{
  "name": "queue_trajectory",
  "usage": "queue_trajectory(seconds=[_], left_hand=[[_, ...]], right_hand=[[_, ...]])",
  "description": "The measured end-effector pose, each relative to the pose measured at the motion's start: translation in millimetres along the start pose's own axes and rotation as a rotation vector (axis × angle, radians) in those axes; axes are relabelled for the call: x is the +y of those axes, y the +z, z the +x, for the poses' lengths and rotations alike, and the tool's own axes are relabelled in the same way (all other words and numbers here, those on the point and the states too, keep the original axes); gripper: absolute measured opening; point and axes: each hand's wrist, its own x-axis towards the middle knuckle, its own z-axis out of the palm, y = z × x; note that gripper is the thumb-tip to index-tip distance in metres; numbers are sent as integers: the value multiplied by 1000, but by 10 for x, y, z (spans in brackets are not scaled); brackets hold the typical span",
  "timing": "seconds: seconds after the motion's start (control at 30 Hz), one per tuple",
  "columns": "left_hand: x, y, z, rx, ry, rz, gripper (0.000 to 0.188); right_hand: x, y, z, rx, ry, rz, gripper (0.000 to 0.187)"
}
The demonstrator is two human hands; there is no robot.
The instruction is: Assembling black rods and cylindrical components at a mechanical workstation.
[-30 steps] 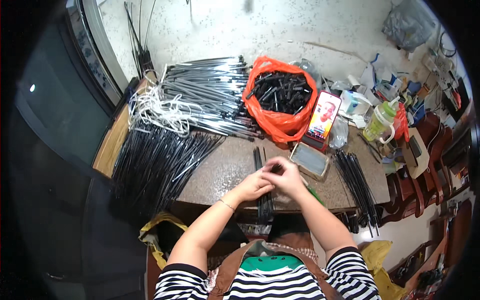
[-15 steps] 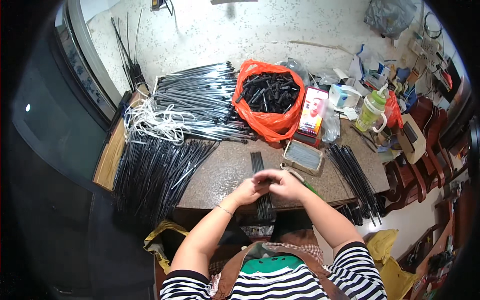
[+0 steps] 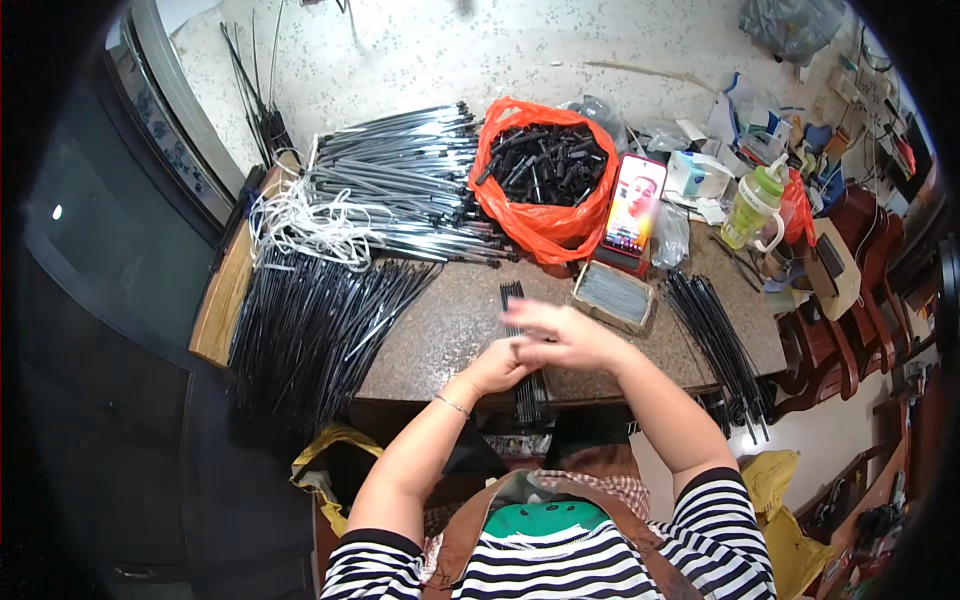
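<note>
A narrow bundle of thin black rods (image 3: pixel 530 398) lies across the table's front edge, pointing toward me. My left hand (image 3: pixel 495 367) is closed around its middle, though its fingertips are partly covered. Over it reaches my right hand (image 3: pixel 568 338), its fingers stretched leftward above the bundle and slightly blurred. The right thumb side touches the left hand, and I see nothing held in the right fingers. Just beyond the right hand sits a small cardboard box (image 3: pixel 608 320) filled with thin grey rods (image 3: pixel 614 289).
A red plastic bag (image 3: pixel 545 245) holds small black parts. Silvery rods (image 3: pixel 400 170), tangled white cord (image 3: pixel 310 225) and black rods (image 3: pixel 315 335) fill the left side. Rightward are a lit phone (image 3: pixel 634 205), more black rods (image 3: pixel 715 340), a green bottle (image 3: pixel 752 207) and wooden chairs (image 3: pixel 840 350).
My right hand's fingers have gone from curled over the left hand to stretched out leftward. My left hand stays at the bundle. The whole view has shifted slightly.
</note>
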Motion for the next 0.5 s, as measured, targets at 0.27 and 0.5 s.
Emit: queue_trajectory(seconds=[0.27, 0.5], left_hand=[[275, -170, 116, 165, 218, -146, 13], [352, -246, 95, 266, 170, -322, 14]], right_hand=[[-89, 71, 367, 54, 242, -388, 50], [430, -461, -182, 277, 533, -844, 16]])
